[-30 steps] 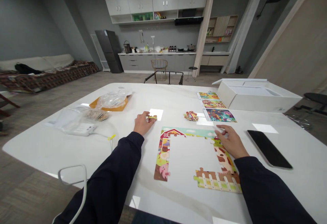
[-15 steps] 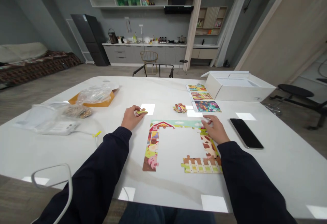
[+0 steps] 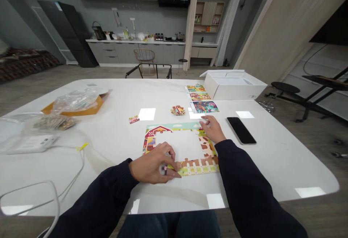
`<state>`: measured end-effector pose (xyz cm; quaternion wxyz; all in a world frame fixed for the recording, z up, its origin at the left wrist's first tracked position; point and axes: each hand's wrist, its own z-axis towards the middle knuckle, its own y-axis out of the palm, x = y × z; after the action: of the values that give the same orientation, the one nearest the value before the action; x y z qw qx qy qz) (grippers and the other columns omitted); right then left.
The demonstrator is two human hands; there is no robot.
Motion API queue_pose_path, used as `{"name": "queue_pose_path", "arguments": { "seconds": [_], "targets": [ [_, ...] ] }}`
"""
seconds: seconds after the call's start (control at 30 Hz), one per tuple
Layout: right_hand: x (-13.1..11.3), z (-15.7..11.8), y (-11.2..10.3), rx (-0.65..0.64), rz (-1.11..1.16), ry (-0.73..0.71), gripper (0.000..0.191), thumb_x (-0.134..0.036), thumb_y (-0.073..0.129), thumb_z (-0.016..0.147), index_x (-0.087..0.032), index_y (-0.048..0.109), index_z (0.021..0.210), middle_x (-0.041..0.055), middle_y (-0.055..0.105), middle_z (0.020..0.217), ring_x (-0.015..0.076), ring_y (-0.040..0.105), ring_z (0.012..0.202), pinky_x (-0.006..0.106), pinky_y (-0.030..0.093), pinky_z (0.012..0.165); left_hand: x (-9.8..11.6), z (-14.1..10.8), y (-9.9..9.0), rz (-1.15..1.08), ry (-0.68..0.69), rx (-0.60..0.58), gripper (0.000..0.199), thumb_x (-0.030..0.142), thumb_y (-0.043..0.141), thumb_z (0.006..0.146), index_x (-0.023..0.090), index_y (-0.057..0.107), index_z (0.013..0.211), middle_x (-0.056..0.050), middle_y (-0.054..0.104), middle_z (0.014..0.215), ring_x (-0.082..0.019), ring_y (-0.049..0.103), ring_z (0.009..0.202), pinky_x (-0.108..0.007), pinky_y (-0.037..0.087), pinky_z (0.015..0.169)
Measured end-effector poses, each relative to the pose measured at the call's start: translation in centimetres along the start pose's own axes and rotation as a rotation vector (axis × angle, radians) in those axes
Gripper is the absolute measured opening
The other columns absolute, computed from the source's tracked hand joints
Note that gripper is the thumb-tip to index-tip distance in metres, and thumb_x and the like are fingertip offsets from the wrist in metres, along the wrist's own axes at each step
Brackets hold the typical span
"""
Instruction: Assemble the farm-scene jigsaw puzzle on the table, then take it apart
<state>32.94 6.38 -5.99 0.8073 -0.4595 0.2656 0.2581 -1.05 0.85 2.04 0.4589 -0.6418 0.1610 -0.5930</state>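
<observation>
My left hand [image 3: 157, 162] is pinched around a small jigsaw piece [image 3: 174, 172], brownish with some green. It is low over the near edge of the jigsaw puzzle [image 3: 202, 167], by the left end of the white-fence strip; whether the pieces touch is unclear. This hand covers the puzzle's near left corner. My right hand [image 3: 213, 129] is at the far right corner, thumb and forefinger closed about the border there. The puzzle is a border with a red barn, a cow and a fence around bare tabletop. A loose pink piece [image 3: 133, 119] lies beyond its far left corner.
A pile of pieces [image 3: 178, 110] lies beyond the puzzle, near picture cards [image 3: 205, 106] and a white box [image 3: 233, 86]. A phone [image 3: 241, 130] is at the right. Plastic bags [image 3: 76, 100], a power strip [image 3: 29, 144] and a white cable [image 3: 54, 194] occupy the left.
My left hand has come back from beyond the far left corner to the puzzle's near edge with a piece. A pink piece now shows where it was. My right hand stays at its corner.
</observation>
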Motion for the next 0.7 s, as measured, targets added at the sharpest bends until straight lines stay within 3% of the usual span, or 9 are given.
{"name": "queue_pose_path", "arguments": {
  "seconds": [0.13, 0.7],
  "targets": [
    [-0.03, 0.03, -0.05, 0.000, -0.014, -0.002, 0.037, -0.046, 0.059, 0.090, -0.019, 0.068, 0.113, 0.0114, 0.064, 0.113, 0.0213, 0.058, 0.078, 0.043, 0.053, 0.087, -0.57, 0.03, 0.17, 0.014, 0.012, -0.007, 0.033, 0.017, 0.083, 0.070, 0.032, 0.080, 0.100, -0.005, 0.062, 0.107, -0.023, 0.057, 0.104, -0.036, 0.048, 0.094],
    [0.05, 0.01, -0.06, -0.013, -0.029, -0.002, 0.038, -0.048, 0.059, 0.090, -0.020, 0.069, 0.113, 0.0116, 0.066, 0.112, 0.0225, 0.058, 0.079, 0.045, 0.054, 0.087, -1.05, 0.10, 0.06, 0.085, 0.026, -0.038, 0.031, 0.037, 0.087, 0.076, 0.032, 0.079, 0.105, -0.005, 0.063, 0.107, -0.025, 0.056, 0.107, -0.037, 0.045, 0.095]
  ]
}}
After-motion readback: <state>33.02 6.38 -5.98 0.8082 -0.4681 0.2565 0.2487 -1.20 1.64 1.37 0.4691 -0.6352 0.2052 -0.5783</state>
